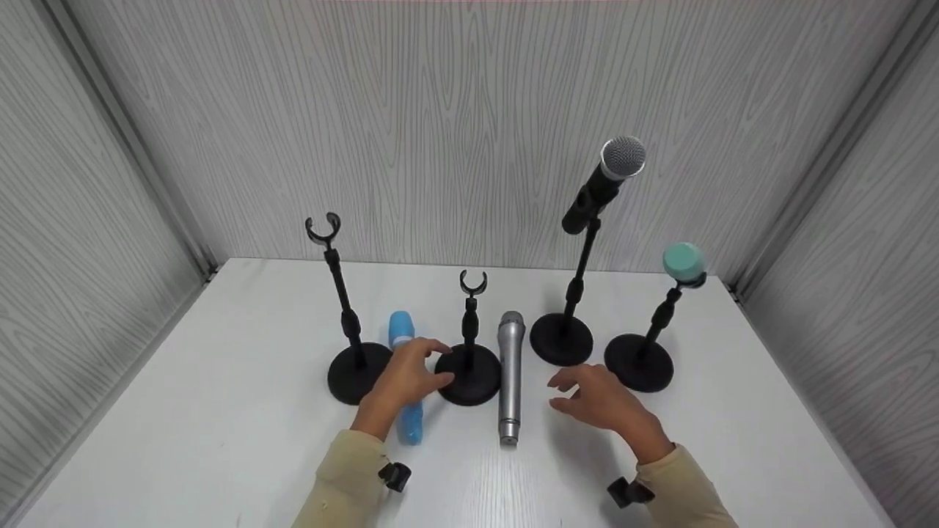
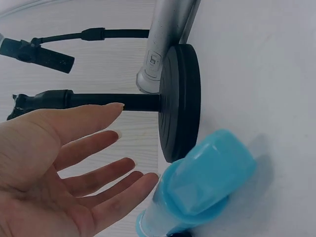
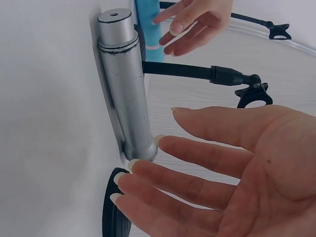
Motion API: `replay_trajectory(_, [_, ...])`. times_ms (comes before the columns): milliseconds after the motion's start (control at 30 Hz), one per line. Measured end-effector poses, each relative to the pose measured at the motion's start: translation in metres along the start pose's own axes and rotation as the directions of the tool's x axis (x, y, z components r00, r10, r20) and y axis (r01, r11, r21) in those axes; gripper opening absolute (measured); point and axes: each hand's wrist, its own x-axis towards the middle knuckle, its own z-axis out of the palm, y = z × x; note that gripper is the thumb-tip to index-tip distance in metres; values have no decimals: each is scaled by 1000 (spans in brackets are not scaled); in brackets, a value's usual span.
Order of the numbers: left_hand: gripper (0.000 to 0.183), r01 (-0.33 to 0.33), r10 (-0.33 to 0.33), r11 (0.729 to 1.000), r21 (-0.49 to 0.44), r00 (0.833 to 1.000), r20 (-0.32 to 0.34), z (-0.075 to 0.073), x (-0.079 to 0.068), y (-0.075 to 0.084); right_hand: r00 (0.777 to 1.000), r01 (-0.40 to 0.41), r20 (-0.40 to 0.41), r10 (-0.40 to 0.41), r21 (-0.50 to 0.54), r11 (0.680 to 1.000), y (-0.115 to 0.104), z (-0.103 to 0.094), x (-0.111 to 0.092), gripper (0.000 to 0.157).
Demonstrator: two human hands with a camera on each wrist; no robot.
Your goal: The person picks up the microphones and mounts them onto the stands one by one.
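Observation:
My left hand [image 1: 408,372] hovers over the blue microphone [image 1: 412,425], fingers spread and holding nothing, close to the short black stand [image 1: 469,378] with its unfilled clip. The left wrist view shows that palm beside the stand's pole, with the blue microphone [image 2: 207,177] below the fingertips. To the right of the silver microphone [image 1: 510,381], which lies on the table, my right hand [image 1: 598,396] is held with loosely bent fingers and nothing in them. In the right wrist view its fingertips overlap the far end of the silver microphone [image 3: 126,94].
A taller stand [image 1: 341,293] with a bare clip rises at the left. Behind my right hand, a stand holds a black microphone [image 1: 598,187] with a silver mesh head. Farther right, another stand [image 1: 645,356] carries a microphone with a green head [image 1: 683,262]. Grey panels enclose the white table [image 1: 220,411].

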Motion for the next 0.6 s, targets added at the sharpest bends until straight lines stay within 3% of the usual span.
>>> replay_trajectory(300, [40,-75,75,997,-5,997,21,9,18,-1,1000,15,6,-15,10,1000,-1,2,4,26])
replay_trajectory(600, [32,-14,14,1000,17,1000,0,17,31,-2,1000,18,9,-18,23,1000,-1,9,13,25])
